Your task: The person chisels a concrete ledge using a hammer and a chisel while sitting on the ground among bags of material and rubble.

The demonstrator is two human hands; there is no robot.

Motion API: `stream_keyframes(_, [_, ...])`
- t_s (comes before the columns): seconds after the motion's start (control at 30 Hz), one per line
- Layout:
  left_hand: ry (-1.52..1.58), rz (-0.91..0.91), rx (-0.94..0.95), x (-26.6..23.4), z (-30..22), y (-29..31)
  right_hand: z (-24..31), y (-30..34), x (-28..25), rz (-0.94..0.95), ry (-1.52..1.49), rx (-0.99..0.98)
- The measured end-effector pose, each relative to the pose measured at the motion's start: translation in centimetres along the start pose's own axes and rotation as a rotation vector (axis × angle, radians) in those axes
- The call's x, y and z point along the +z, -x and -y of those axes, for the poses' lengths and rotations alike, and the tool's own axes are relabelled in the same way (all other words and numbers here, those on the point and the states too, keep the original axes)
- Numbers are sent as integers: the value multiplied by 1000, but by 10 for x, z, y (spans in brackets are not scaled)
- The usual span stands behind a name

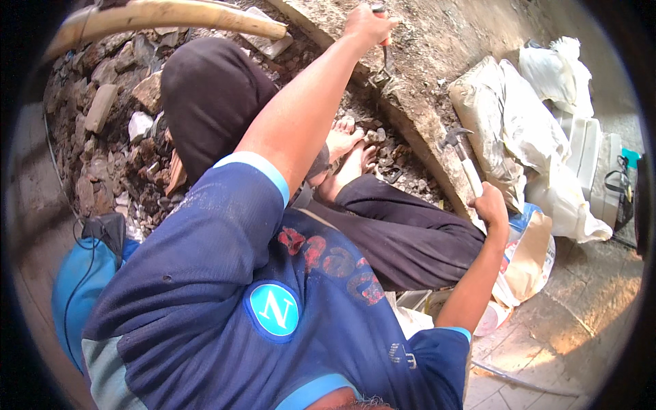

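At the top middle, my left hand is closed round a metal tool with an orange and black handle. Its dark lower end points down at the edge of a raw concrete ledge; the exact shape of that end is hard to make out. On the right, my right hand grips a claw hammer by its pale handle. The hammer's dark head is up, over the ledge's edge and apart from the tool. Between the hands, my bare feet rest among broken stone chips.
Rubble is heaped at the left, below a thick bamboo pole. White sacks lie at the right beside pale boxes. A torn paper bag is near my right forearm. A blue bag stands at the lower left.
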State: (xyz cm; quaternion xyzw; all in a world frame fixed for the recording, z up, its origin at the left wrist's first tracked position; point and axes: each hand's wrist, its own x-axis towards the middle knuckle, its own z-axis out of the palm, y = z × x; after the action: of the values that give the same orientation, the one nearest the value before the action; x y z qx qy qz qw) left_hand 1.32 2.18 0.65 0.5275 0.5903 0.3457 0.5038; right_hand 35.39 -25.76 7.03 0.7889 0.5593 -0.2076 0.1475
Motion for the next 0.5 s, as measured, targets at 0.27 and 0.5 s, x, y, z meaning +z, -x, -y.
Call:
stream_keyframes(0.27, [97, -194, -3, 47, 57, 19, 35, -2, -26, 108, 20, 68])
stream_keyframes(0.5, [162, -126, 5, 61, 88, 13, 32, -13, -24, 111, -14, 54])
